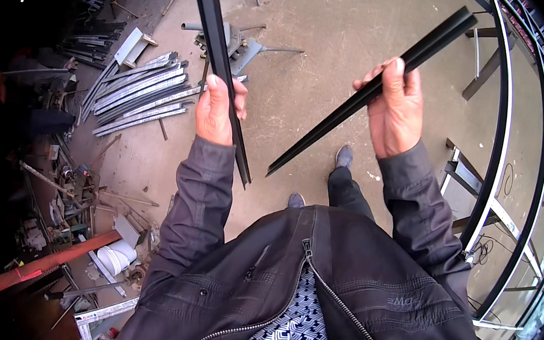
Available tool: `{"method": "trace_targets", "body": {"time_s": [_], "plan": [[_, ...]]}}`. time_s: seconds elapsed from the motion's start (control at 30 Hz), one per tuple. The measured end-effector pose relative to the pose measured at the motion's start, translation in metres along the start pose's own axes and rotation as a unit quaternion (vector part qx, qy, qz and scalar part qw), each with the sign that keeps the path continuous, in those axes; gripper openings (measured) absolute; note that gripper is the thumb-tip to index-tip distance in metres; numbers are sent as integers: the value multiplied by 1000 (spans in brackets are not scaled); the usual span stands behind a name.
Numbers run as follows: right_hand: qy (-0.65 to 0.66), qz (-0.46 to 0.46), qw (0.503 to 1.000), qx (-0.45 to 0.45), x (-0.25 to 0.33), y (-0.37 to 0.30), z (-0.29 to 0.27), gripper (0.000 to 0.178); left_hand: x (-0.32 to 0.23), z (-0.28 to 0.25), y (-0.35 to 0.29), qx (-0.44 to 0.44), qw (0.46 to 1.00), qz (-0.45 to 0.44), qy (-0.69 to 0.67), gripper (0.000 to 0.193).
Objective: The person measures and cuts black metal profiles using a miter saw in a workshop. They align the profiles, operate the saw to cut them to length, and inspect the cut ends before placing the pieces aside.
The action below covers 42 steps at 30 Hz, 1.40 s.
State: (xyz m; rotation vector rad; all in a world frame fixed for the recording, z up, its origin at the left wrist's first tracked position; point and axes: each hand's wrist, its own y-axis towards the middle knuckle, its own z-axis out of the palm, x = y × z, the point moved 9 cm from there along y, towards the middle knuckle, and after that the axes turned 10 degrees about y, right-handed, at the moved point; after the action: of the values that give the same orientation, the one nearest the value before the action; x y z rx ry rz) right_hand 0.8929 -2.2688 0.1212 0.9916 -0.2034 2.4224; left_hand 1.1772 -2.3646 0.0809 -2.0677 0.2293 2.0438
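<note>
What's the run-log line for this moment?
Left hand: holds dark bar | right hand: holds second dark bar | bars: apart | floor, left side: pile of long strips

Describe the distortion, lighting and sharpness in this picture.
In the head view, the long rails at right bow toward the rim; the floor is bright, while the far left sinks into black, hiding detail; both black bars look fairly sharp.

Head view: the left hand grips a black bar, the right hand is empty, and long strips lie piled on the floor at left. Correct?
No: the right hand isn't empty; the head view shows it gripping a second black bar. The left hand does grip a black bar, and the long strips lie as you say.
</note>
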Motion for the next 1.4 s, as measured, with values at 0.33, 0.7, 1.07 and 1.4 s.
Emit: {"method": "trace_targets", "body": {"time_s": [0.33, 0.7, 1.07, 1.4], "plan": [[214, -47, 974, -55, 105, 197, -161, 36, -54, 21, 176, -99, 974, 11, -202, 80], [274, -119, 949, -102, 201, 346, -258, 46, -116, 59, 304, -116, 937, 79, -320, 57], [303, -195, 922, -139, 229, 471, -304, 49, -93, 75, 515, -111, 904, 77, -405, 58], [267, -259, 912, -170, 257, 573, -309, 47, -116, 128, 675, -97, 899, 64, -422, 42]]}}
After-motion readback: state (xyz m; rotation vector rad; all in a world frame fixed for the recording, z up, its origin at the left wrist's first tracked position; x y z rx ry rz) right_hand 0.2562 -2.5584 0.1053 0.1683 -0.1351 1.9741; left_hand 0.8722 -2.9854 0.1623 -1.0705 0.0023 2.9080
